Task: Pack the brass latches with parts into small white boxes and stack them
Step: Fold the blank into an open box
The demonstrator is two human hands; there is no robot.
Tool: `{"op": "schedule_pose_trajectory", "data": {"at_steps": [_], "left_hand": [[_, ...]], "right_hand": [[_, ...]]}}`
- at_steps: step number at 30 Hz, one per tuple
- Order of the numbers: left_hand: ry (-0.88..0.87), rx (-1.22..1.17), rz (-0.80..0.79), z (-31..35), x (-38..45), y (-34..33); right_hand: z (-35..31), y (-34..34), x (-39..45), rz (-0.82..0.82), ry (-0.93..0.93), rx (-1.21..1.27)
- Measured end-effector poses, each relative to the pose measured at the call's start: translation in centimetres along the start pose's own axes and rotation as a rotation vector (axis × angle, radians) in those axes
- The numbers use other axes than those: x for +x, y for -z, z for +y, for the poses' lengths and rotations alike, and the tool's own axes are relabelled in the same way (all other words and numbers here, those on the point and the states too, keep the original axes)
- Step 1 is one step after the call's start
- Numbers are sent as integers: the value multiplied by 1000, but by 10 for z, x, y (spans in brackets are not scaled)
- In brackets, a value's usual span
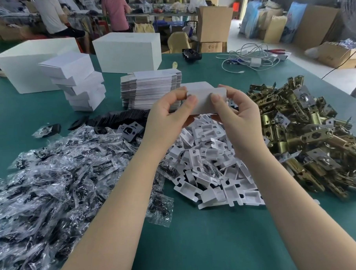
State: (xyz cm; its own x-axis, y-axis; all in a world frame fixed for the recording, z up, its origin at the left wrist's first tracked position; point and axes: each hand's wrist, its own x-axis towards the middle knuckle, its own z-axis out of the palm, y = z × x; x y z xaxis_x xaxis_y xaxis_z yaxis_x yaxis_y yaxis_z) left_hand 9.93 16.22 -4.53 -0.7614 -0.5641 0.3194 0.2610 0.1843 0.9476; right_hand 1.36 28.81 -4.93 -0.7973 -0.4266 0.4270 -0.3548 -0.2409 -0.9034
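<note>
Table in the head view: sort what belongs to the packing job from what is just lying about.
Job:
small white box, held by left hand and right hand
brass latches
bagged screws
white plastic inserts
flat box blanks
stacked small boxes

Lying about:
white cables
red-handled tool

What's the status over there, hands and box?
Both hands, left and right, hold one small white box above the parts piles. Latches untouched at right. Nothing in the way.
</note>
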Motion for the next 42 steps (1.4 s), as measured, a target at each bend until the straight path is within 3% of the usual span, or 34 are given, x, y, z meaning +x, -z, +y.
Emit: {"op": "schedule_pose_trajectory", "data": {"at_steps": [11,20,25,32,42], "left_hand": [[96,-100,28,5,-3,-5],[-67,25,31,2,-1,-5],[-29,46,54,-1,-2,-7],[92,-33,45,-6,-3,-9],[187,-390,-48,1,-1,-1]], "right_hand": [[-1,-2,-1,90,-21,66],[-2,-5,-4,65,-44,96],[3,-5,-3,69,-73,73],[8,-4,-4,78,-38,29],[2,-3,-2,-81,-178,285]]}}
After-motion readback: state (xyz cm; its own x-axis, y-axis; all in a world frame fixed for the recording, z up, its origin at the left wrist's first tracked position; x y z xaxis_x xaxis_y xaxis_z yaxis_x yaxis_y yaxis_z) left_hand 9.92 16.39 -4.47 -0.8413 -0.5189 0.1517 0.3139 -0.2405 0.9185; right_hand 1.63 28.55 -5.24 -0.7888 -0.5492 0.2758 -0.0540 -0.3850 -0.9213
